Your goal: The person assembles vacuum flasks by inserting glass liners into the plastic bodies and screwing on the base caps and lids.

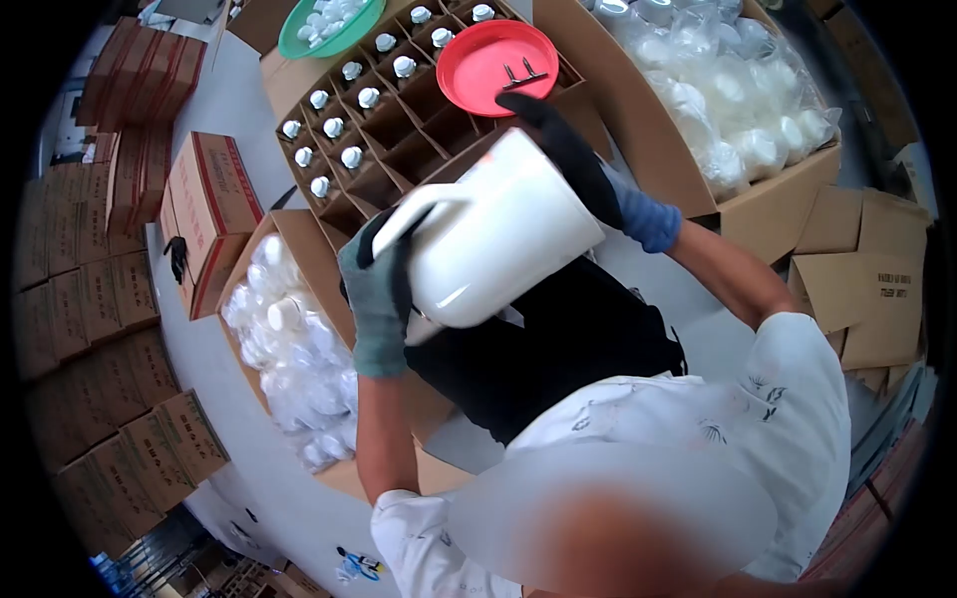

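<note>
Both my hands hold a large white pitcher [508, 234], tilted above my lap. My left hand [379, 289], in a grey-green and black glove, is closed around its handle side. On the far side, my right hand [573, 159], in a black and blue glove, presses along the body with fingers extended past it. What lies inside the pitcher is hidden. Just beyond it stands a divided carton [384, 130] with several white-capped bottles [368, 98] in its compartments. A red plastic bowl [483, 55] with small dark metal pieces [523, 75] rests on that carton, close to my right fingertips.
A green basin [299, 48] of white caps sits at the far left of the carton. Open boxes of bagged clear and white plastic items [738, 110] flank me, another bagged load [299, 349] on the left. Stacked cartons [95, 329] line the left; flattened cardboard [867, 269] lies right.
</note>
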